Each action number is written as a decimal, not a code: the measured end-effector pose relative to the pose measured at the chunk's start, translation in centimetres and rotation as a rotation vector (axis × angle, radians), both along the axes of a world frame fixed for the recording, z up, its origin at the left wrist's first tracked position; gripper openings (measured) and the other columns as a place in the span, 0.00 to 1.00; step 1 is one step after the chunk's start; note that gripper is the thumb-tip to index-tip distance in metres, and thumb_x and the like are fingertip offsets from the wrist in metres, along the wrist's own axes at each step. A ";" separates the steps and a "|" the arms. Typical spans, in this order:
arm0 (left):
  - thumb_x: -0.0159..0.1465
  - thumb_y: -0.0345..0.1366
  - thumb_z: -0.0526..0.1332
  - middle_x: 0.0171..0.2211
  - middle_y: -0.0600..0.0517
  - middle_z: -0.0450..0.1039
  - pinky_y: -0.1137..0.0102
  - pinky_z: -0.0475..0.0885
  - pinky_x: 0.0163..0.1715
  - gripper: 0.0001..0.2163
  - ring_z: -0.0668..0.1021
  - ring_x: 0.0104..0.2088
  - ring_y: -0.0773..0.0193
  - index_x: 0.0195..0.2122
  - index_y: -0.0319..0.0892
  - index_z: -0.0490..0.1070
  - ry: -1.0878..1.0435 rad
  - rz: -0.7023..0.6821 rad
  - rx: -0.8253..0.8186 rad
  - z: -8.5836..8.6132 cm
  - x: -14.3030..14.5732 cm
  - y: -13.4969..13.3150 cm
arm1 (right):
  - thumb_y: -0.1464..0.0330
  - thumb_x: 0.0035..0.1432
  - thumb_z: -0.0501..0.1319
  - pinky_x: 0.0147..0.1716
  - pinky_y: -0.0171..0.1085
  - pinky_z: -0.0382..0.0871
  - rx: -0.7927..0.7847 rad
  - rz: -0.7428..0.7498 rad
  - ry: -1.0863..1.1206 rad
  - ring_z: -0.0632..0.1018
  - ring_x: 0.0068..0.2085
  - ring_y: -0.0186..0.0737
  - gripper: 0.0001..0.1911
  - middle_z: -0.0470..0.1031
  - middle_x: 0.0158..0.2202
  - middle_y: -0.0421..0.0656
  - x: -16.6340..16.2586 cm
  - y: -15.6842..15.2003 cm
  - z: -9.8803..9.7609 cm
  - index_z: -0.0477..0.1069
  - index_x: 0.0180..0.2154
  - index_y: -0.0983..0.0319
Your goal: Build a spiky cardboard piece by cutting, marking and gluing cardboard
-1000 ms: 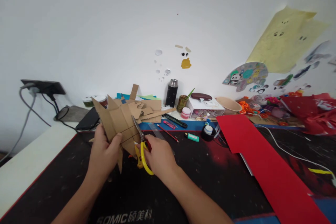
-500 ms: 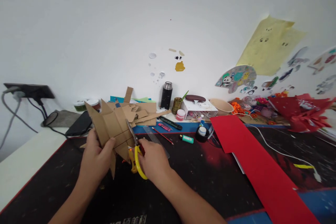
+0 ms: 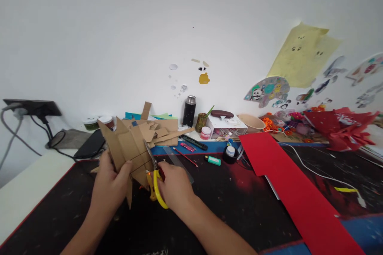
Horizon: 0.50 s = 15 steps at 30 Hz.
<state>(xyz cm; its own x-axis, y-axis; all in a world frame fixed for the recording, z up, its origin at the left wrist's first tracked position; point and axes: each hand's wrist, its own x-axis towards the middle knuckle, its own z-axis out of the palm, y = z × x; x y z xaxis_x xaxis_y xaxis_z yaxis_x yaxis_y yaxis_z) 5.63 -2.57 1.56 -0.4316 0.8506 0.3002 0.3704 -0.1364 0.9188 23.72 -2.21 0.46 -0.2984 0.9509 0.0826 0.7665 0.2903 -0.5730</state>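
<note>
At my left fingertips, cardboard [image 3: 128,147]: left hand [image 3: 110,189] pinches it, thumb in front, fingers hidden behind.
Scissors [image 3: 153,171]: right hand [image 3: 175,185] curled through yellow loops; blades against cardboard, gap unclear to me.

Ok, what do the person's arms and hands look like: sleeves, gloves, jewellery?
Bare throughout. The left hand and right hand wear no gloves; no ring, watch or wristband shows. The left forearm and right forearm are uncovered down to the picture's bottom edge, so no sleeve is in view.
</note>
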 end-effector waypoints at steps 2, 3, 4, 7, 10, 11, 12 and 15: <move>0.62 0.46 0.64 0.49 0.44 0.79 0.46 0.78 0.52 0.19 0.82 0.50 0.38 0.53 0.48 0.66 -0.018 -0.002 -0.004 0.0 0.1 0.0 | 0.68 0.67 0.67 0.40 0.38 0.69 -0.001 0.000 0.000 0.86 0.47 0.50 0.11 0.88 0.47 0.50 0.0 0.0 0.1 0.80 0.51 0.59; 0.62 0.45 0.64 0.50 0.43 0.79 0.46 0.78 0.53 0.20 0.82 0.51 0.37 0.54 0.48 0.66 -0.025 -0.004 -0.005 -0.1 0.1 0.0 | 0.68 0.68 0.67 0.40 0.38 0.69 -0.001 -0.001 0.000 0.86 0.47 0.50 0.11 0.88 0.46 0.50 0.0 0.0 0.2 0.80 0.51 0.59; 0.62 0.45 0.64 0.51 0.43 0.79 0.45 0.77 0.54 0.21 0.82 0.52 0.37 0.55 0.48 0.65 -0.026 -0.007 -0.004 -0.1 0.2 0.0 | 0.68 0.68 0.67 0.40 0.38 0.69 -0.001 -0.006 -0.002 0.86 0.47 0.50 0.12 0.88 0.47 0.50 0.0 0.0 0.2 0.80 0.51 0.59; 0.62 0.46 0.63 0.53 0.41 0.78 0.45 0.76 0.56 0.23 0.81 0.54 0.36 0.56 0.47 0.65 -0.018 -0.008 0.005 -0.3 0.1 0.1 | 0.67 0.68 0.67 0.40 0.38 0.69 -0.006 -0.017 -0.002 0.86 0.47 0.50 0.12 0.88 0.47 0.50 -0.1 0.0 0.3 0.81 0.52 0.59; 0.62 0.46 0.63 0.51 0.42 0.78 0.45 0.76 0.56 0.23 0.81 0.53 0.36 0.56 0.47 0.65 -0.025 -0.010 -0.003 -0.3 0.1 0.0 | 0.67 0.69 0.67 0.39 0.38 0.69 -0.006 -0.021 -0.004 0.87 0.47 0.51 0.12 0.88 0.46 0.50 -0.1 -0.1 0.2 0.81 0.52 0.58; 0.62 0.46 0.63 0.51 0.42 0.78 0.45 0.76 0.55 0.23 0.82 0.53 0.36 0.56 0.47 0.65 -0.032 -0.013 -0.004 -0.3 0.1 0.0 | 0.67 0.69 0.67 0.39 0.38 0.69 -0.006 -0.021 -0.007 0.87 0.47 0.51 0.12 0.88 0.46 0.50 -0.1 -0.1 0.2 0.81 0.52 0.58; 0.62 0.46 0.63 0.51 0.42 0.78 0.46 0.77 0.55 0.23 0.81 0.53 0.36 0.56 0.46 0.65 -0.039 -0.018 -0.001 -0.3 0.1 0.0 | 0.67 0.69 0.67 0.39 0.38 0.69 -0.007 -0.022 -0.009 0.87 0.46 0.51 0.12 0.88 0.46 0.50 -0.1 -0.1 0.2 0.81 0.52 0.58; 0.62 0.46 0.63 0.53 0.41 0.78 0.46 0.76 0.56 0.23 0.81 0.54 0.36 0.56 0.46 0.65 -0.030 -0.019 0.020 -0.2 0.2 0.1 | 0.67 0.68 0.68 0.39 0.38 0.68 -0.006 -0.025 0.005 0.87 0.46 0.50 0.13 0.88 0.46 0.50 0.0 -0.1 0.1 0.81 0.53 0.59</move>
